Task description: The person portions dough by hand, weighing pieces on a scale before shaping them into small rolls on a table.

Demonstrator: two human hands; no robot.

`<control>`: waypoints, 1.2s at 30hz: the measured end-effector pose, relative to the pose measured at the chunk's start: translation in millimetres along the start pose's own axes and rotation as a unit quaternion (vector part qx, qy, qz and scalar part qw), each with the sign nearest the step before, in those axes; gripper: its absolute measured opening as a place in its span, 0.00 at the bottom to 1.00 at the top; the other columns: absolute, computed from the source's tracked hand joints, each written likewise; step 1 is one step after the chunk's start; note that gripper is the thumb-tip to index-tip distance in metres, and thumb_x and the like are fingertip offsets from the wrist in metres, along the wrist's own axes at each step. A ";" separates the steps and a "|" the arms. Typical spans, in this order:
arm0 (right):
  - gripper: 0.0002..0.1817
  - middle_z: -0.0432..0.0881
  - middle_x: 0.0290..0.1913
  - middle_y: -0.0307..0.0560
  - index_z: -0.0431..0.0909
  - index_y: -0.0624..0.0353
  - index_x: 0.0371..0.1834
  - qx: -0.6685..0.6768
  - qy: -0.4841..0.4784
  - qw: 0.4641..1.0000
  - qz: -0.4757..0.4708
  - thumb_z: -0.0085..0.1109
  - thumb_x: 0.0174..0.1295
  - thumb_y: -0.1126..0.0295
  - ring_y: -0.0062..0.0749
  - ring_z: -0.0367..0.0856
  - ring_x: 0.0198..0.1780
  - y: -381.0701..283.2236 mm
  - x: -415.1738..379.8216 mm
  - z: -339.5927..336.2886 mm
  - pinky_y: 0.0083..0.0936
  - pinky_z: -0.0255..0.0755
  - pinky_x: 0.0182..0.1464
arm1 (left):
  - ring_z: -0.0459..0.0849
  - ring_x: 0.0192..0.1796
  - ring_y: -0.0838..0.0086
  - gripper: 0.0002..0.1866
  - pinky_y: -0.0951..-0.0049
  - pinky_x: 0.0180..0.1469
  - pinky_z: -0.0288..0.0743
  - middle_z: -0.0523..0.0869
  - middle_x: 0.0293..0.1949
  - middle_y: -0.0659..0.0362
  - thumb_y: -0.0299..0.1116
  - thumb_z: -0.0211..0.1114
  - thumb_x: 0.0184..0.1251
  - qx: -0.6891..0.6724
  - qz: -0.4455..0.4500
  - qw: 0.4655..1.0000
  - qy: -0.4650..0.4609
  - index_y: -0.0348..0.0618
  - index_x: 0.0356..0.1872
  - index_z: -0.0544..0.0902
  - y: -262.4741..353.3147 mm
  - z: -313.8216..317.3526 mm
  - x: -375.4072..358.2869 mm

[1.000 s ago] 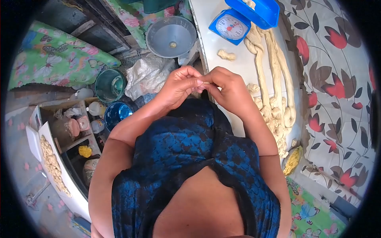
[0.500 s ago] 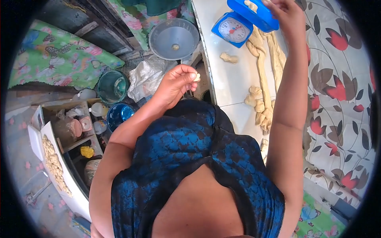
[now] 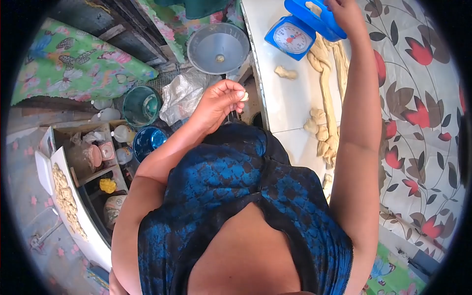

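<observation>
My left hand [image 3: 223, 103] is raised in front of my body, thumb and fingers pinching a small piece of dough [image 3: 245, 97]. At the top edge my right hand [image 3: 345, 15] reaches over the blue scale pan [image 3: 327, 24], its fingers curled close above the pan; what they hold, if anything, is hidden. A lump of dough [image 3: 313, 7] lies in the pan, which tops the blue dial scale [image 3: 291, 38]. On the white table, a loose dough piece [image 3: 285, 73] lies below the scale. Long dough strips [image 3: 325, 88] and cut dough lumps [image 3: 316, 120] lie nearer me.
A grey basin [image 3: 219, 49] stands left of the table [image 3: 275, 105], with a clear plastic bag [image 3: 182, 93], a green bucket [image 3: 141, 105] and a blue bucket [image 3: 149, 142] beside it. Farther left, a white tray [image 3: 96, 246] of dough pieces rests by a wooden shelf [image 3: 101, 174].
My right hand has moved slightly, its fingers now more curled down toward the pan. My left hand keeps its pinch on the dough piece. The view has shifted a little.
</observation>
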State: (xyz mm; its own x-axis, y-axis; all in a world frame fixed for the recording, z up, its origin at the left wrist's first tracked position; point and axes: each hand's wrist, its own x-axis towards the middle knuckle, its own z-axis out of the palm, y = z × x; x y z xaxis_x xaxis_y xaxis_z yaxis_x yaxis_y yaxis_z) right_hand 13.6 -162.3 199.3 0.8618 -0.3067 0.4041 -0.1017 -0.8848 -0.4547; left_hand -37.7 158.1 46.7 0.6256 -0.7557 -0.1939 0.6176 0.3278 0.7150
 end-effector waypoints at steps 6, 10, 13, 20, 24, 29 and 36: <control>0.07 0.78 0.25 0.43 0.75 0.64 0.32 0.082 0.038 0.995 -0.032 0.51 0.56 0.71 0.26 0.74 0.27 10.0 -1.6 -0.6 0.23 0.69 0.31 | 0.77 0.31 0.78 0.04 0.78 0.34 0.73 0.80 0.31 0.58 0.27 0.58 0.62 0.005 -0.003 1.000 0.002 0.39 0.36 0.75 -0.8 0.2 -0.9; 0.08 0.76 0.25 0.41 0.75 0.64 0.32 0.149 0.005 0.987 0.051 0.50 0.57 0.70 0.23 0.74 0.27 13.0 6.1 -3.1 0.22 0.69 0.31 | 0.77 0.31 0.78 0.04 0.78 0.35 0.73 0.80 0.31 0.58 0.27 0.58 0.63 0.005 -0.005 1.000 0.002 0.39 0.36 0.75 0.4 0.7 -1.2; 0.08 0.76 0.24 0.42 0.75 0.64 0.33 0.123 0.011 0.991 0.045 0.49 0.56 0.71 0.24 0.74 0.27 12.3 6.3 -6.4 0.23 0.69 0.31 | 0.77 0.31 0.78 0.04 0.78 0.34 0.73 0.80 0.31 0.58 0.27 0.58 0.63 0.008 -0.006 1.000 0.003 0.39 0.36 0.75 0.9 0.8 -1.1; 0.16 0.80 0.28 0.50 0.77 0.62 0.40 -0.106 -0.121 0.987 -0.004 0.57 0.44 0.72 0.35 0.79 0.31 8.2 4.3 -21.5 0.28 0.72 0.35 | 0.77 0.32 0.78 0.04 0.78 0.35 0.73 0.80 0.31 0.58 0.27 0.58 0.63 0.009 -0.006 1.000 -0.002 0.39 0.36 0.75 0.2 -1.3 -0.2; 0.20 0.81 0.31 0.53 0.77 0.59 0.42 -0.207 -0.158 0.965 -0.020 0.57 0.41 0.73 0.42 0.80 0.34 5.0 2.6 -10.7 0.32 0.72 0.37 | 0.77 0.31 0.78 0.04 0.79 0.35 0.73 0.79 0.31 0.58 0.26 0.58 0.63 0.014 -0.006 1.000 -0.001 0.39 0.36 0.75 -1.5 -2.3 1.7; 0.22 0.81 0.32 0.51 0.76 0.55 0.44 -0.269 -0.116 0.956 -0.029 0.60 0.40 0.75 0.41 0.80 0.33 5.0 10.9 -2.6 0.32 0.73 0.36 | 0.77 0.31 0.77 0.04 0.79 0.35 0.73 0.79 0.31 0.58 0.26 0.58 0.62 0.014 -0.006 1.000 -0.008 0.40 0.36 0.75 -0.9 -5.2 1.8; 0.20 0.79 0.27 0.43 0.76 0.62 0.41 0.139 -0.137 0.981 0.006 0.62 0.40 0.80 0.24 0.77 0.31 23.6 29.5 8.5 0.21 0.71 0.32 | 0.77 0.31 0.77 0.04 0.79 0.34 0.72 0.79 0.31 0.59 0.27 0.59 0.62 0.011 -0.012 1.000 0.004 0.40 0.36 0.75 0.3 -3.5 1.8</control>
State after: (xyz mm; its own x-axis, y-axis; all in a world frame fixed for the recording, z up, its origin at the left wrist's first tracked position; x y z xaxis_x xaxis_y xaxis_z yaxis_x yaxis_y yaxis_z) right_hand 40.8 -189.3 193.8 0.9663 -0.1767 0.1872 -0.0053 -0.7406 -0.6719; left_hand -34.7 158.8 44.2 0.6146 -0.7584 -0.2172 0.6226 0.2973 0.7239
